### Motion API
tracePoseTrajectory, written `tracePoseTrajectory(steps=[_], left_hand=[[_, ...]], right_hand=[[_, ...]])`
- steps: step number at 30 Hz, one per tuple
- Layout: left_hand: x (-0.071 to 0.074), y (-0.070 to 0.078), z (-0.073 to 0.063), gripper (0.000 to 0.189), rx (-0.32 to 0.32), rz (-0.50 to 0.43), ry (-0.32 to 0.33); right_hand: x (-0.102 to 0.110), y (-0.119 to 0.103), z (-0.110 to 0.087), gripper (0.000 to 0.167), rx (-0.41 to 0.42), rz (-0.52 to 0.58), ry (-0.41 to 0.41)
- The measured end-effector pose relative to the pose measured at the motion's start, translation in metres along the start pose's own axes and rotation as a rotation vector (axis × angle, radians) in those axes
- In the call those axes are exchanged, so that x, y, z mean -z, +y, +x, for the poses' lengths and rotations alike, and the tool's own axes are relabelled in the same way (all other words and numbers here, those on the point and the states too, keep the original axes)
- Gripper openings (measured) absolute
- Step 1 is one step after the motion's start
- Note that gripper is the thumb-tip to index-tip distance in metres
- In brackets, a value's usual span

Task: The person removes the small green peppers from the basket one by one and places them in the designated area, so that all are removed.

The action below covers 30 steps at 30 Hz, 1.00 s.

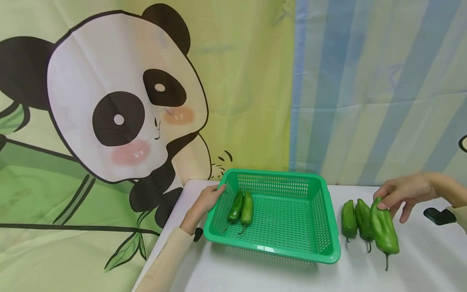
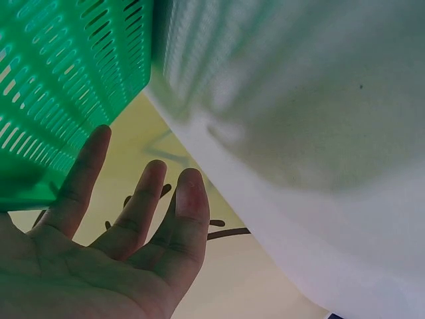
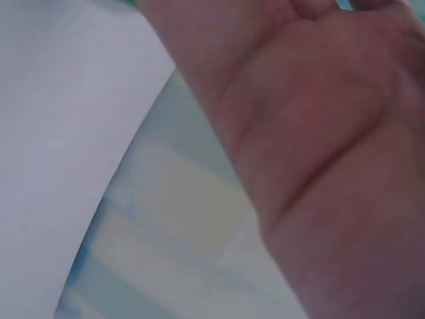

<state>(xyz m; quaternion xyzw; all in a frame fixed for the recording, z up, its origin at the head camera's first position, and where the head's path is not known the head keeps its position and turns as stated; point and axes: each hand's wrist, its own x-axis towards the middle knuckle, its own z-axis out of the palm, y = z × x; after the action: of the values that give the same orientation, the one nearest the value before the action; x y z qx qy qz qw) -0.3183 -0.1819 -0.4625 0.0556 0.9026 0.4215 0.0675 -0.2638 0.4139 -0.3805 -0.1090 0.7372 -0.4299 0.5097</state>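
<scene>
A green plastic basket (image 1: 271,254) stands on the white table with two green peppers (image 1: 247,209) lying at its left side. At the basket's left rim, my left hand (image 1: 208,199) holds on. In the left wrist view, the index finger (image 2: 83,176) lies against the outside of the slotted wall and the other fingers are spread below; the thumb is hidden there. To the right of the basket, my right hand (image 1: 410,192) pinches the top of a large green pepper (image 1: 385,231), its stem pointing down. Only palm and wrist (image 3: 299,133) show clearly in the right wrist view.
Two more green peppers (image 1: 349,221) lie on the white table (image 1: 419,259) between the basket and the held pepper. Behind the table hangs a curtain (image 1: 248,101) with a panda print at the left and blue stripes at the right.
</scene>
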Motion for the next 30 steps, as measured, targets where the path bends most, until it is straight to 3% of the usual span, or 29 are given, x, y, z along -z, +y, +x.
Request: tracePoseTrajectory(steps=[6, 12, 17, 24, 30], left_hand=[[0.001, -0.001, 0.001, 0.053, 0.007, 0.005, 0.0], [0.001, -0.002, 0.001, 0.053, 0.007, 0.01, -0.001], [0.0, -0.002, 0.001, 0.054, 0.0, 0.013, -0.005], [0.0, 0.0, 0.001, 0.054, 0.0, 0.009, -0.007], [0.0, 0.001, 0.0, 0.054, 0.004, 0.012, -0.003]], right_hand=[[0.001, 0.031, -0.004, 0.044, -0.104, -0.068, 0.179], [0.001, 0.049, 0.002, 0.025, -0.17, -0.105, 0.224], [0.003, 0.056, 0.007, 0.05, -0.254, -0.152, 0.311], [0.011, 0.062, 0.017, 0.029, -0.279, -0.18, 0.344], [0.015, 0.066, 0.024, 0.03, -0.283, -0.197, 0.401]])
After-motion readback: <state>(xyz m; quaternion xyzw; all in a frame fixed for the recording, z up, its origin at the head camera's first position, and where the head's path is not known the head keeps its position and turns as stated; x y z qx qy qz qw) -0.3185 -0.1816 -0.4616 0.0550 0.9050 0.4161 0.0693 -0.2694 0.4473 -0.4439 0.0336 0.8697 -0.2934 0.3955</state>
